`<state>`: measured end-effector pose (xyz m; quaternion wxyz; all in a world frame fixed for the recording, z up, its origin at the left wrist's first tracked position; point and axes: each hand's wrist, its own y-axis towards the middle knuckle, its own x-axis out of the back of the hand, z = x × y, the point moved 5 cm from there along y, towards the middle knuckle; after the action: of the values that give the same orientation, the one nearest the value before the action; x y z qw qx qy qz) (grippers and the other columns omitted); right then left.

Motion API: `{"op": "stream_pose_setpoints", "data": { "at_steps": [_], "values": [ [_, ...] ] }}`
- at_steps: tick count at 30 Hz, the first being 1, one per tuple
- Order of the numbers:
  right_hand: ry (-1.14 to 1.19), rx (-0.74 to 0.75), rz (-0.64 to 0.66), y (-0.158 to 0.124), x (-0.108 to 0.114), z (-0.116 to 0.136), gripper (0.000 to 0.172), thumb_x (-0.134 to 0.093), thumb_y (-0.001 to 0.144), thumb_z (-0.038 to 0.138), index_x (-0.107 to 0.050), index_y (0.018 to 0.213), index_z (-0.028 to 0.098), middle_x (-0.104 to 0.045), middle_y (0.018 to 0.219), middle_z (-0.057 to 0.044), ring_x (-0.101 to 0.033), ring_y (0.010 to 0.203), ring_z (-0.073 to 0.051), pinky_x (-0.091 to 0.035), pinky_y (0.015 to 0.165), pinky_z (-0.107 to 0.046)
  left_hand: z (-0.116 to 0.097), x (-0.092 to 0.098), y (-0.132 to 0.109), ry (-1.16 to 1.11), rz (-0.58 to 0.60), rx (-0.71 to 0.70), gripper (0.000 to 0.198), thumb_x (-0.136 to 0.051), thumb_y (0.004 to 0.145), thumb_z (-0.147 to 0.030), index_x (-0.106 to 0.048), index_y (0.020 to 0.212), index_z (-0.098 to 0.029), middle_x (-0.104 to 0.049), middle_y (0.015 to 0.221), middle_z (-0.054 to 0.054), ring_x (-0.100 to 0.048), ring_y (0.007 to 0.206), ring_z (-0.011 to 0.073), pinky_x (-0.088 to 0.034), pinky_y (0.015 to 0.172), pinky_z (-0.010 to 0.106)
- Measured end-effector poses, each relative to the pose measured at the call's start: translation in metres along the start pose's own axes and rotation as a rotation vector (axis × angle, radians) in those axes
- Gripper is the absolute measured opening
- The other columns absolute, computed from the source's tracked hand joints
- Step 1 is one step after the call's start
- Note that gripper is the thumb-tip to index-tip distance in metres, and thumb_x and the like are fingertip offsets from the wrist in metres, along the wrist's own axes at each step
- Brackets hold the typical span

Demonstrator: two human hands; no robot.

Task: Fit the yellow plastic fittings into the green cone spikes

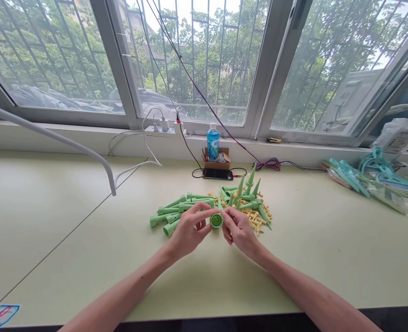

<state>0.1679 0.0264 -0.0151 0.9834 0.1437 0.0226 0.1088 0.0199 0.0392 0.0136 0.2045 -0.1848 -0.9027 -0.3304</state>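
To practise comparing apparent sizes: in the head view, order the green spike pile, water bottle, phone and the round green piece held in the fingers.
1. green spike pile
2. water bottle and phone: too alike to rank
3. round green piece, smallest here despite being nearest the camera

The round cap is bright green, the spikes left of it light green, the pegs to the right pale yellow. The table is pale yellow-green; the far bottle blue, the far-right plastic pieces teal.
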Motion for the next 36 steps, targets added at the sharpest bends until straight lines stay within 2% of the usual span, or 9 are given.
{"op": "stream_pose_setpoints", "data": {
  "at_steps": [6, 8, 10, 13, 16, 21, 26, 32, 36],
  "values": [
    [-0.009, 0.05, -0.079, 0.0, 0.003, 0.004, 0.035, -0.05, 0.1, 0.05, -0.049, 0.081, 0.021, -0.04, 0.048, 0.01, -0.036, 0.034, -0.007, -0.031, 0.034, -0.019, 0.002, -0.002, 0.0, 0.031, -0.012, 0.086, 0.029, -0.054, 0.089, -0.016, -0.065, 0.115, -0.023, -0.059, 0.109, 0.006, -0.051, 0.06, 0.0067, -0.047, 0.053, 0.019],
    [-0.033, 0.079, -0.116, 0.0, 0.004, 0.007, 0.035, -0.049, 0.1, 0.051, -0.049, 0.081, 0.021, -0.038, 0.049, 0.01, -0.035, 0.035, -0.007, -0.03, 0.034, -0.019, 0.003, 0.001, 0.001, 0.005, -0.066, 0.14, 0.02, -0.056, 0.091, -0.022, -0.063, 0.109, -0.02, -0.06, 0.105, 0.006, -0.05, 0.059, 0.0072, -0.045, 0.05, 0.019],
    [-0.078, 0.116, -0.146, -0.001, 0.006, 0.009, 0.034, -0.048, 0.101, 0.05, -0.049, 0.082, 0.021, -0.037, 0.05, 0.01, -0.035, 0.037, -0.007, -0.03, 0.035, -0.019, 0.005, 0.003, 0.003, -0.061, -0.109, 0.21, 0.016, -0.056, 0.093, -0.032, -0.061, 0.096, -0.017, -0.061, 0.092, 0.004, -0.047, 0.056, 0.0071, -0.04, 0.046, 0.018],
    [-0.197, 0.192, -0.146, -0.002, 0.007, 0.01, 0.03, -0.046, 0.103, 0.044, -0.05, 0.083, 0.021, -0.04, 0.054, 0.008, -0.038, 0.04, -0.008, -0.031, 0.04, -0.02, 0.007, 0.001, 0.004, -0.174, -0.04, 0.303, 0.04, -0.049, 0.097, -0.047, -0.055, 0.073, -0.015, -0.051, 0.061, -0.002, -0.04, 0.048, 0.0069, -0.033, 0.045, 0.018],
    [-0.323, 0.262, -0.117, -0.003, 0.005, 0.01, 0.028, -0.045, 0.103, 0.039, -0.051, 0.083, 0.02, -0.043, 0.058, 0.006, -0.039, 0.044, -0.008, -0.032, 0.044, -0.021, 0.008, -0.004, 0.005, -0.241, 0.102, 0.36, 0.054, -0.045, 0.096, -0.058, -0.049, 0.062, -0.016, -0.043, 0.048, -0.004, -0.037, 0.043, 0.007, -0.028, 0.043, 0.019],
    [-0.388, 0.287, -0.102, -0.002, 0.006, 0.01, 0.026, -0.045, 0.103, 0.035, -0.051, 0.082, 0.02, -0.043, 0.059, 0.005, -0.039, 0.047, -0.009, -0.031, 0.047, -0.022, 0.007, -0.005, 0.003, -0.301, 0.16, 0.44, 0.048, -0.059, 0.088, -0.06, -0.059, 0.073, -0.014, -0.046, 0.048, -0.005, -0.038, 0.043, 0.007, -0.028, 0.044, 0.019],
    [-0.4, 0.27, -0.105, -0.002, 0.006, 0.01, 0.024, -0.045, 0.102, 0.036, -0.05, 0.084, 0.02, -0.042, 0.059, 0.006, -0.039, 0.047, -0.01, -0.029, 0.047, -0.023, 0.006, -0.003, 0.002, -0.333, 0.171, 0.443, 0.046, -0.06, 0.088, -0.059, -0.063, 0.08, -0.013, -0.044, 0.048, -0.006, -0.039, 0.045, 0.0075, -0.03, 0.046, 0.019],
    [-0.407, 0.227, -0.108, -0.001, 0.007, 0.01, 0.026, -0.045, 0.101, 0.036, -0.049, 0.081, 0.021, -0.041, 0.056, 0.006, -0.037, 0.046, -0.01, -0.027, 0.047, -0.024, 0.004, -0.003, 0.003, -0.338, 0.186, 0.359, 0.034, -0.065, 0.088, -0.048, -0.068, 0.088, -0.014, -0.048, 0.058, -0.005, -0.038, 0.048, 0.0068, -0.032, 0.045, 0.018],
    [-0.41, 0.211, -0.118, -0.001, 0.007, 0.011, 0.027, -0.046, 0.1, 0.036, -0.049, 0.078, 0.021, -0.041, 0.056, 0.006, -0.037, 0.045, -0.01, -0.026, 0.046, -0.024, 0.004, -0.002, 0.004, -0.286, 0.155, 0.269, 0.027, -0.066, 0.089, -0.041, -0.069, 0.091, -0.014, -0.057, 0.076, 0.0, -0.041, 0.056, 0.0069, -0.04, 0.05, 0.019]
  ]
}}
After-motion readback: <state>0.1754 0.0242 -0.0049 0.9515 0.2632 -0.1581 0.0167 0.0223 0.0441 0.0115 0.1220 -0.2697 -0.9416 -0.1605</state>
